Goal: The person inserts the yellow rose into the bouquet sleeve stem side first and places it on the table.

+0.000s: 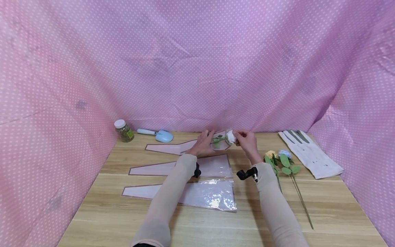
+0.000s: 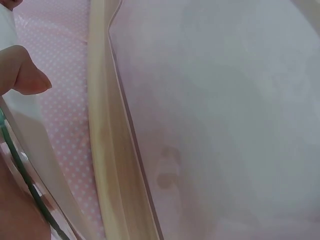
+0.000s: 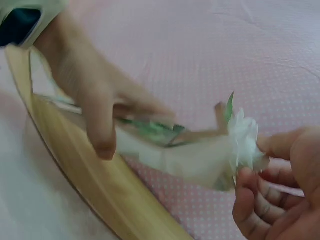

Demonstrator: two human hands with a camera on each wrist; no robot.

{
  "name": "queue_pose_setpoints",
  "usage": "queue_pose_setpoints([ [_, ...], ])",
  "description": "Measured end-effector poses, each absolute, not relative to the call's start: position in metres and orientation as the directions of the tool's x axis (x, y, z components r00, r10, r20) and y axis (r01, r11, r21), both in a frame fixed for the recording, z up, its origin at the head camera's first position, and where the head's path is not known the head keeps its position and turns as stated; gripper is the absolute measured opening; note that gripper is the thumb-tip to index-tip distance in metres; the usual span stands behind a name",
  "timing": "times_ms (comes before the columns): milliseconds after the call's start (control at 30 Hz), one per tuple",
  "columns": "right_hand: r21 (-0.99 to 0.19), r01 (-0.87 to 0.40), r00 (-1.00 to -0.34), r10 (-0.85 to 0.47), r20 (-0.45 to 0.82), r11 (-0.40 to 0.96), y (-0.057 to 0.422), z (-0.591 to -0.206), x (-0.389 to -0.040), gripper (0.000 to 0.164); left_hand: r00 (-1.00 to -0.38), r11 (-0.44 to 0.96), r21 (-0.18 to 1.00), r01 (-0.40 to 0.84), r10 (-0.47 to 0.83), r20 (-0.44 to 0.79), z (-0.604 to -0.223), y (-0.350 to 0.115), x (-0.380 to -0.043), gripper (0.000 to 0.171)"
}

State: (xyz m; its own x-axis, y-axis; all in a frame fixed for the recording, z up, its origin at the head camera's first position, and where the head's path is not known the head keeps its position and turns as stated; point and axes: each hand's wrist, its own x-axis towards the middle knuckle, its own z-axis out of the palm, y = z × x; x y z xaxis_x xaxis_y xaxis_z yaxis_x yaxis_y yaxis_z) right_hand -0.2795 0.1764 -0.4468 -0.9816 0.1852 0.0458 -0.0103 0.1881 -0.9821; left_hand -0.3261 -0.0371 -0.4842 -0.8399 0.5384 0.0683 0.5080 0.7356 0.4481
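Observation:
A white artificial rose [image 1: 230,136] lies in the wide end of a clear, pink-edged flower sleeve [image 1: 220,145], its green leaves showing through the film. My right hand [image 1: 248,141] pinches the blossom between thumb and fingers at the sleeve's mouth. Farther down, my left hand [image 1: 202,143] grips the sleeve round the stem, thumb on the near side. In the right wrist view the rose [image 3: 244,137] pokes partly out of the opening and the sleeve [image 3: 190,162] is raised off the table. The left wrist view catches only part of that hand and the green stem [image 2: 25,172].
Two more flat sleeves [image 1: 214,166] [image 1: 206,195] lie nearer on the wooden table. At right are a yellow rose [image 1: 271,154], a blue rose [image 1: 284,153] and a white glove [image 1: 311,156]. A jar [image 1: 124,132] and a blue trowel [image 1: 163,136] stand back left, before pink dotted cloth.

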Motion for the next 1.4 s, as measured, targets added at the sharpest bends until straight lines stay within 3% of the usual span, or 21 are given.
queue_pose_setpoints([
  [167,-0.991,0.087,-0.962,0.268,-0.058,0.098,0.175,-0.441,-0.279,0.035,-0.842,0.752,0.410,0.515,0.533,0.082,-0.485,-0.035,-0.326,0.092],
  [333,-0.988,0.110,-0.960,0.271,-0.076,0.110,0.173,-0.437,-0.278,0.035,-0.843,0.755,0.406,0.515,0.531,0.082,-0.485,-0.034,-0.326,0.088],
  [567,-0.963,-0.024,-0.989,0.136,0.063,0.270,0.177,-0.446,-0.277,0.037,-0.845,0.750,0.420,0.511,0.527,0.088,-0.484,-0.036,-0.329,0.092],
  [800,-0.915,-0.129,-0.962,0.177,0.209,0.381,0.173,-0.456,-0.277,0.023,-0.846,0.749,0.427,0.507,0.527,0.079,-0.482,-0.036,-0.328,0.091],
  [967,-0.879,-0.141,-0.957,0.165,0.239,0.455,0.170,-0.459,-0.272,0.033,-0.851,0.747,0.441,0.498,0.518,0.083,-0.481,-0.036,-0.328,0.093],
  [1100,-0.895,-0.154,-0.962,0.145,0.233,0.418,0.167,-0.463,-0.269,0.043,-0.851,0.751,0.431,0.500,0.518,0.084,-0.481,-0.035,-0.329,0.093],
  [1400,-0.938,-0.206,-0.969,0.075,0.235,0.278,0.162,-0.471,-0.271,0.047,-0.864,0.768,0.430,0.475,0.500,0.060,-0.480,-0.036,-0.327,0.093],
])
